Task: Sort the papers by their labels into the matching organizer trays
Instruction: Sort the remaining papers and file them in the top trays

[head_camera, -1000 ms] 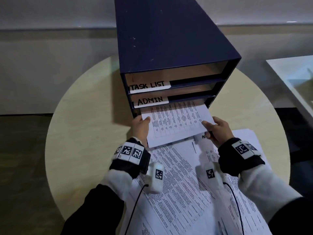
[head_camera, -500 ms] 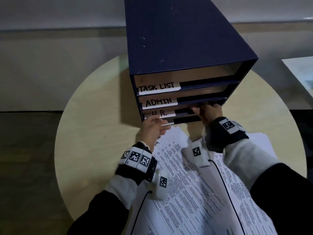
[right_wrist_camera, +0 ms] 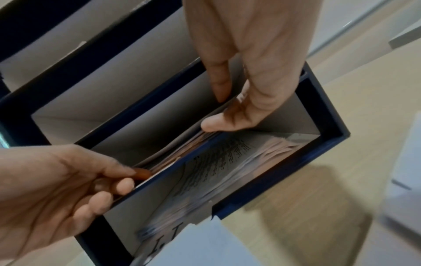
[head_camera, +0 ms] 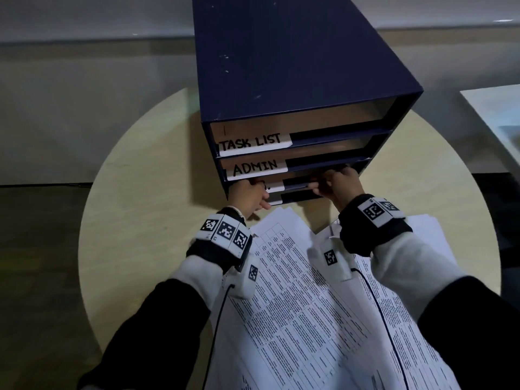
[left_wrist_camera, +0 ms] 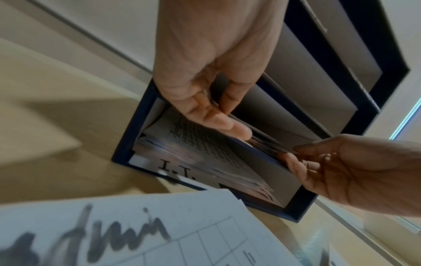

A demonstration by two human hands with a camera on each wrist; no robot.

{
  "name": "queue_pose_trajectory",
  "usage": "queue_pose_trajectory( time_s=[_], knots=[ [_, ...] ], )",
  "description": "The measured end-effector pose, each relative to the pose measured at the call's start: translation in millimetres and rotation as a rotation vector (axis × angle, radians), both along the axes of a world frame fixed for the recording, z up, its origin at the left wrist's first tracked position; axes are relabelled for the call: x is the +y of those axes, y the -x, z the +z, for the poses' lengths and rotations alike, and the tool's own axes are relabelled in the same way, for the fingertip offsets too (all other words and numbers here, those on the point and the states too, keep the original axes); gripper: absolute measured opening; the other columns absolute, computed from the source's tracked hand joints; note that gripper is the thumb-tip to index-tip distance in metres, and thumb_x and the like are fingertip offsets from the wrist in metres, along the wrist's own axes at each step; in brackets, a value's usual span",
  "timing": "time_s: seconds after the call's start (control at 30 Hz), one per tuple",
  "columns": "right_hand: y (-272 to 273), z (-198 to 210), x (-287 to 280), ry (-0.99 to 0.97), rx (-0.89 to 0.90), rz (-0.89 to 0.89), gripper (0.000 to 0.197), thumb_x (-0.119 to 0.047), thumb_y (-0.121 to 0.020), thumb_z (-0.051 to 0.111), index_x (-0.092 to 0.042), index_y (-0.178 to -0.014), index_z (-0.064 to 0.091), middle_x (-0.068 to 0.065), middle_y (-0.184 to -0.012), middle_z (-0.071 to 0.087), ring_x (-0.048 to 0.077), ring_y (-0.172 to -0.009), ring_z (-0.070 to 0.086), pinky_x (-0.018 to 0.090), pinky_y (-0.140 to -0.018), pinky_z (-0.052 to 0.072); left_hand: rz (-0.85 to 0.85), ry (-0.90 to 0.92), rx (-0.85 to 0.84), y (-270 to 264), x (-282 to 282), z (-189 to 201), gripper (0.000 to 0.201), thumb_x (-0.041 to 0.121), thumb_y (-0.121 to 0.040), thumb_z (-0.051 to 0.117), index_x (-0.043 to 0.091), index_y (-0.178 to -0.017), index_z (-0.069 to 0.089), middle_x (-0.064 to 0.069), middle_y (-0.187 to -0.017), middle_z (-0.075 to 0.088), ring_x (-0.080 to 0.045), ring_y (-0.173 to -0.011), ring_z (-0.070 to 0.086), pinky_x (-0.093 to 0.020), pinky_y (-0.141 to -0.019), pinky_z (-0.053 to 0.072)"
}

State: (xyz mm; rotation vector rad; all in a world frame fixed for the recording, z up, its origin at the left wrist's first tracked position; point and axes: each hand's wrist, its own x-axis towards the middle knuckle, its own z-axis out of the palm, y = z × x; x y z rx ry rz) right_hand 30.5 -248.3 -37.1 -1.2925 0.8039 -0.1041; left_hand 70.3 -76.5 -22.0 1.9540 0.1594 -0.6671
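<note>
1. The left hand point(head_camera: 247, 196) had its fingers nearly straight, pressing papers into the third tray point(left_wrist_camera: 268, 142) of the navy organizer point(head_camera: 295, 74).
2. The right hand point(head_camera: 339, 185) did the same, at 3 o'clock from the left.
3. Four trays were counted; the loose papers point(head_camera: 309, 319) lay at 6 o'clock on the round table point(head_camera: 146, 220).

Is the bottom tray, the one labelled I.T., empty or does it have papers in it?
It has papers in it. The left wrist view shows a stack of printed sheets lying inside the I.T. tray; the right wrist view shows them too.
</note>
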Motion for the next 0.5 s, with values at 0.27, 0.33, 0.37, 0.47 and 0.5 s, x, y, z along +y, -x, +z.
queue_pose_trajectory(
  time_s=[0.27,0.33,0.37,0.47,0.5],
  knots=[
    [37.2,12.1,-24.7,0.179,0.037,0.181,0.028,0.005,-0.094,0.04,-0.01,-0.071,0.049,0.012,-0.066,0.054,0.003,-0.033,0.053,0.013,-0.041,0.048,-0.081,0.093,-0.011,34.2,-7.6,-3.4,0.014,0.001,-0.093,0.038,0.009,-0.087,0.049,-0.01,-0.072,0.055,-0.017,-0.054,0.048,-0.026,-0.054,0.041],
    [50.0,7.6,-36.4,0.337,0.101,0.277,0.03,0.006,-0.092,0.044,-0.013,-0.07,0.052,0.009,-0.066,0.056,-0.001,-0.034,0.053,0.015,-0.043,0.047,-0.112,0.069,-0.008,43.5,-11.9,-12.5,0.019,0.003,-0.091,0.041,0.014,-0.078,0.052,-0.015,-0.085,0.06,-0.02,-0.064,0.051,-0.028,-0.06,0.045],
    [56.8,5.4,-41.8,0.45,0.152,0.337,0.029,0.006,-0.09,0.047,-0.014,-0.071,0.054,0.005,-0.066,0.058,-0.003,-0.036,0.053,0.015,-0.044,0.046,-0.143,0.018,-0.03,47.7,-14.5,-17.8,0.02,0.006,-0.089,0.044,0.018,-0.075,0.054,-0.015,-0.095,0.061,-0.023,-0.073,0.054,-0.032,-0.069,0.048],
    [77.8,3.6,-47.5,0.763,0.301,0.583,0.015,0.001,-0.081,0.063,-0.011,-0.088,0.065,0.005,-0.077,0.067,0.005,-0.063,0.063,0.009,-0.048,0.04,-0.329,-0.299,-0.122,58.1,-19.7,-24.2,0.018,0.017,-0.085,0.052,0.019,-0.102,0.058,-0.01,-0.123,0.052,-0.03,-0.116,0.049,-0.038,-0.1,0.042],
    [84.4,0.6,-47.8,0.826,0.321,0.686,0.023,0.0,-0.077,0.067,-0.01,-0.098,0.067,0.009,-0.089,0.069,0.015,-0.08,0.065,0.01,-0.056,0.041,-0.383,-0.397,-0.138,60.6,-19.4,-26.8,0.035,0.021,-0.084,0.056,0.018,-0.119,0.052,-0.01,-0.132,0.043,-0.031,-0.125,0.039,-0.04,-0.106,0.035]
  ],
)
